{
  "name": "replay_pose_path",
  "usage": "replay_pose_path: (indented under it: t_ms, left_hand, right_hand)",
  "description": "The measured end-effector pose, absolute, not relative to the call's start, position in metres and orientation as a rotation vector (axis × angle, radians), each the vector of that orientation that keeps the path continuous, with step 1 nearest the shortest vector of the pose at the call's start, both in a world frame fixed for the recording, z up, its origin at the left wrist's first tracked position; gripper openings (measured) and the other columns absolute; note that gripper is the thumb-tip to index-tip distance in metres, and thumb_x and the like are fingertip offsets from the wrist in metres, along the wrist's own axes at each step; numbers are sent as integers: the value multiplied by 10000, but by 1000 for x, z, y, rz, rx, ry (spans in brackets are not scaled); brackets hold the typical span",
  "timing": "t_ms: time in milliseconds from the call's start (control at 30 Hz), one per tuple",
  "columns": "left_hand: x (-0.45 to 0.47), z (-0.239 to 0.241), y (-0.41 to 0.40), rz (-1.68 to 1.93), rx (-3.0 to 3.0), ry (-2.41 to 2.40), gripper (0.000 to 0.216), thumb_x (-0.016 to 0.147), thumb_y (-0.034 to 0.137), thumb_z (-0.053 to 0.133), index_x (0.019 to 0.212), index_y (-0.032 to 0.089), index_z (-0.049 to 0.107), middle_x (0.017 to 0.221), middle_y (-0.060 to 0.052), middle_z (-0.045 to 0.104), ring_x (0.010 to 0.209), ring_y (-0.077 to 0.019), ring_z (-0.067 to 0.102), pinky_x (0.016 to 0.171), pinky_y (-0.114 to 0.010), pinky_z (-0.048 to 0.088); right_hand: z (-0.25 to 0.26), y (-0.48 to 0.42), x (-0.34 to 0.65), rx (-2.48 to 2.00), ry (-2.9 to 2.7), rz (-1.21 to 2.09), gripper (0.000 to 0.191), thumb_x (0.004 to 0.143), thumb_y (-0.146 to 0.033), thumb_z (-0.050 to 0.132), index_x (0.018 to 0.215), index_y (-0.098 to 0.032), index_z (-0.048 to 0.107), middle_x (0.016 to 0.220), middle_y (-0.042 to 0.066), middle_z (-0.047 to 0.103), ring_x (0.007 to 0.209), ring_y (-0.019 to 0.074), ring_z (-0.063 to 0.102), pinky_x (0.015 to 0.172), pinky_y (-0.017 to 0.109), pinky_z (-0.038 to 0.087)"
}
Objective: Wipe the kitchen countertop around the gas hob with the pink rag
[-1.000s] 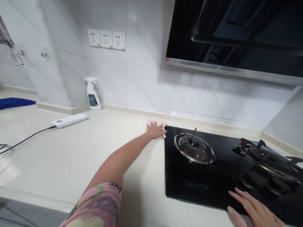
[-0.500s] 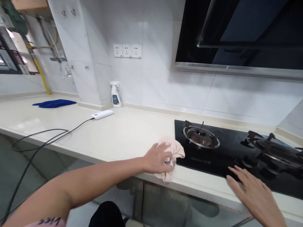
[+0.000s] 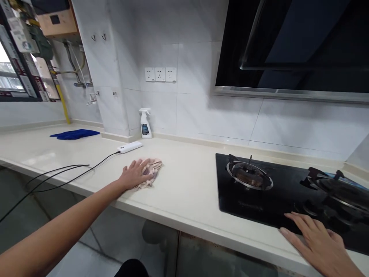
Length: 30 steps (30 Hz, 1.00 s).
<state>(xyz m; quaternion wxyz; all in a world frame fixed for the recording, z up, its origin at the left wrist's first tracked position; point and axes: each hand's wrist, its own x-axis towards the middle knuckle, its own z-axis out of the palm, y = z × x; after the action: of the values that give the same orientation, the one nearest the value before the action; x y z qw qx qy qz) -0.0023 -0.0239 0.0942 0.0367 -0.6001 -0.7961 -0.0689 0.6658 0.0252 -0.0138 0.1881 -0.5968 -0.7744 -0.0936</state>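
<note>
My left hand lies flat with fingers spread on a crumpled pale pink cloth, pressing it onto the cream countertop left of the stove. My right hand rests open, palm down, on the front edge of the black glass gas hob, near its bottom right corner. It holds nothing. The hob has two burners, one at the middle and one at the right.
A white spray bottle stands against the tiled wall. A white power strip with black cables lies left of the cloth. A blue cloth lies far left. A dark range hood hangs above the hob.
My left hand slid the pink cloth leftward along the counter, away from the hob's edge. My right hand stayed on the hob's front. The view has pulled back and shifted left.
</note>
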Motion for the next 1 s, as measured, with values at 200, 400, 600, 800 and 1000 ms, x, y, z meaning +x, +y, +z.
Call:
replay_pose_path:
  t_ms: [200,400,600,800,1000]
  left_hand:
    - [11,102,62,-272,-1686,-2606,947,854,856,364,1632,316,351,1723,-167,282,1545,-499,234,1154,-686,283]
    - [117,95,118,-260,-2049,-2390,822,874,827,420,1565,383,454,1740,-87,278,1566,-455,234,1184,-667,257]
    - [202,86,68,-240,-2438,-2055,615,915,726,521,1430,396,583,1728,-27,319,1589,-362,237,1228,-583,274]
    - [208,76,-41,-486,-2762,-1680,325,941,517,571,1130,300,722,1517,-68,588,1488,-346,433,1184,-507,384]
    - [206,94,-54,-1013,-2736,-1853,244,900,428,544,965,249,697,1061,-51,755,1022,-252,692,927,-358,541]
  right_hand:
    - [-24,29,665,-1637,-2197,-220,740,912,-806,360,1535,-428,488,1635,0,432,1515,340,369,1212,652,265]
    - [-16,28,662,-1687,-2176,-164,760,895,-830,340,1493,-415,558,1615,3,462,1516,347,371,1211,643,273]
    - [-16,23,662,-1681,-2204,-151,756,938,-801,305,1539,-389,505,1650,-13,406,1556,307,302,1251,615,226]
    - [-7,18,657,-1676,-2246,-102,733,994,-737,289,1570,-324,477,1675,15,361,1576,316,251,1273,618,188]
    - [0,15,648,-1669,-2223,-94,697,1032,-701,283,1563,-303,493,1672,29,369,1576,300,253,1285,596,181]
